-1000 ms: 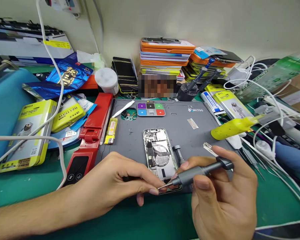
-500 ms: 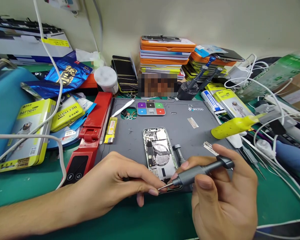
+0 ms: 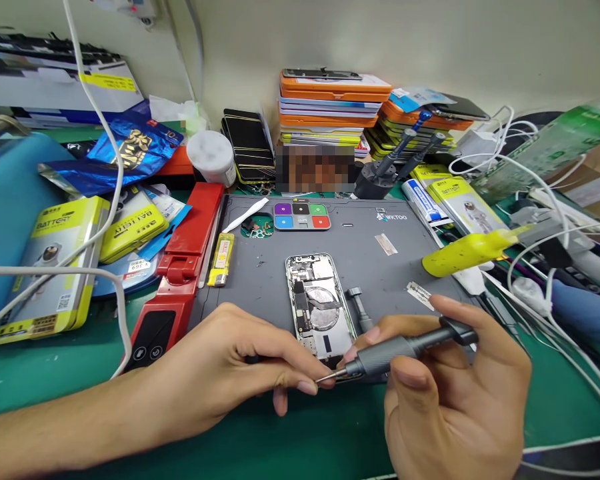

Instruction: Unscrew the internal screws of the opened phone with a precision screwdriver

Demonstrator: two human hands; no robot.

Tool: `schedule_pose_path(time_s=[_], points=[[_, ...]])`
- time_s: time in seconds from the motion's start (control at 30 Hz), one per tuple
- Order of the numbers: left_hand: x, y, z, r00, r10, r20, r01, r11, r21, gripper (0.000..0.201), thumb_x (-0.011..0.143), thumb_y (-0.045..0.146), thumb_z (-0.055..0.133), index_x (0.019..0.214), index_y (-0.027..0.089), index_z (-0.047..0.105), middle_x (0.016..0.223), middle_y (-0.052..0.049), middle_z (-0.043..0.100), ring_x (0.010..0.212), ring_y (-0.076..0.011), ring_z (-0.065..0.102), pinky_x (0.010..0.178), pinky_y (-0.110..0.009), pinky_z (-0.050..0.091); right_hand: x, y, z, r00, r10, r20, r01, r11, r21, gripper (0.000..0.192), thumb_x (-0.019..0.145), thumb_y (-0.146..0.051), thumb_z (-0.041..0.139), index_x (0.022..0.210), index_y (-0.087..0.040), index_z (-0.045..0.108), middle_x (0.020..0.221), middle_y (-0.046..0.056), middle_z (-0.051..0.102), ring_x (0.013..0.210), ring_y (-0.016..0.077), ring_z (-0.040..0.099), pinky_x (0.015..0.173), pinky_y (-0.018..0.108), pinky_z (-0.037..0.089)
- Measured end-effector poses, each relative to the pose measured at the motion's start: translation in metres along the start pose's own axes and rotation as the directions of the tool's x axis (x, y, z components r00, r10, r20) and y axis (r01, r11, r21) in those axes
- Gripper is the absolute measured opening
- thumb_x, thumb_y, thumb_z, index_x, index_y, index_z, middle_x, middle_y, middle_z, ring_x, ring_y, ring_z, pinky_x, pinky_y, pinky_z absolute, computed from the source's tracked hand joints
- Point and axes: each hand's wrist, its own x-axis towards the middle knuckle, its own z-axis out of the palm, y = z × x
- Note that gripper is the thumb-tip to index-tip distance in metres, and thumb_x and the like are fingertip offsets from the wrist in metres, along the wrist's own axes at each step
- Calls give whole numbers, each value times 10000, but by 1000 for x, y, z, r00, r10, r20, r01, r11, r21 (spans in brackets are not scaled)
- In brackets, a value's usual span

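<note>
An opened phone (image 3: 316,303) with bare circuit boards lies on a grey work mat (image 3: 370,260). My right hand (image 3: 450,393) grips a grey precision screwdriver (image 3: 405,347), whose tip points at the phone's near end. My left hand (image 3: 230,363) rests on the mat just left of the phone, fingertips pinched together right at the screwdriver's tip. What the fingertips pinch is too small to tell. A second dark screwdriver (image 3: 359,308) lies on the mat beside the phone's right edge.
A red tool (image 3: 183,273) and yellow lighter (image 3: 222,259) lie left of the mat. A coloured screw tray (image 3: 301,217) sits at the mat's far edge. A yellow bottle (image 3: 467,252), cables (image 3: 545,200) and tweezers crowd the right. Stacked phone boxes (image 3: 330,107) stand behind; battery packs (image 3: 60,267) lie left.
My right hand and the screwdriver's handle have shifted slightly to the right. The left hand and the phone stay where they were.
</note>
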Motion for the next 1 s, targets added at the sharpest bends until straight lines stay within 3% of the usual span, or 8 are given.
schedule_pose_path(time_s=[0.37, 0.5, 0.6, 0.73, 0.83, 1.0], points=[[-3, -7, -1, 1000, -1, 29, 0, 999, 41, 232, 1057, 172, 712, 1146, 296, 887, 1025, 11, 880, 720, -74, 784, 691, -100, 621, -2, -1, -2, 1000, -25, -15, 24, 998, -49, 478, 952, -473, 826, 1334, -264, 628, 847, -3, 768, 645, 140, 732, 501, 205, 564], [-3, -6, -1, 999, -5, 43, 4, 1000, 28, 208, 1052, 186, 729, 1134, 287, 890, 1031, 10, 880, 733, -77, 790, 703, -100, 629, -2, -3, -1, 999, -26, -28, 25, 999, -36, 494, 924, -481, 851, 1322, -269, 648, 842, -6, 767, 651, 144, 738, 552, 224, 605], [-3, -6, -1, 999, -2, 45, 1, 1000, 26, 200, 1055, 198, 729, 1138, 285, 889, 1043, 8, 879, 741, -79, 793, 709, -103, 634, -3, -5, 0, 1000, 0, 14, -1, 998, 60, 460, 1008, -498, 744, 1401, -282, 641, 953, 27, 805, 686, 163, 764, 640, 287, 675], [-2, -7, -1, 999, -12, 40, 11, 1000, 25, 202, 1050, 182, 732, 1128, 279, 892, 1035, 9, 879, 731, -77, 787, 710, -105, 635, -3, -8, -3, 992, 71, 108, -89, 982, 168, 420, 1109, -330, 558, 1527, -332, 583, 1117, 39, 838, 731, 165, 803, 698, 308, 715], [-3, -7, -1, 999, -15, 39, 14, 1000, 22, 205, 1053, 182, 728, 1134, 277, 891, 1031, 8, 878, 727, -76, 782, 710, -106, 634, -3, -10, -4, 988, 126, 89, -137, 982, 130, 422, 1097, -283, 582, 1512, -355, 602, 1011, 9, 841, 756, 143, 798, 686, 244, 697], [-4, -5, -1, 999, -25, 28, 24, 1000, 17, 191, 1052, 208, 733, 1116, 288, 894, 1012, 17, 876, 722, -74, 778, 692, -97, 621, -2, -11, 0, 995, 94, 16, -95, 994, 54, 345, 1071, -318, 661, 1413, -367, 661, 878, -23, 801, 765, 110, 749, 678, 178, 642]])
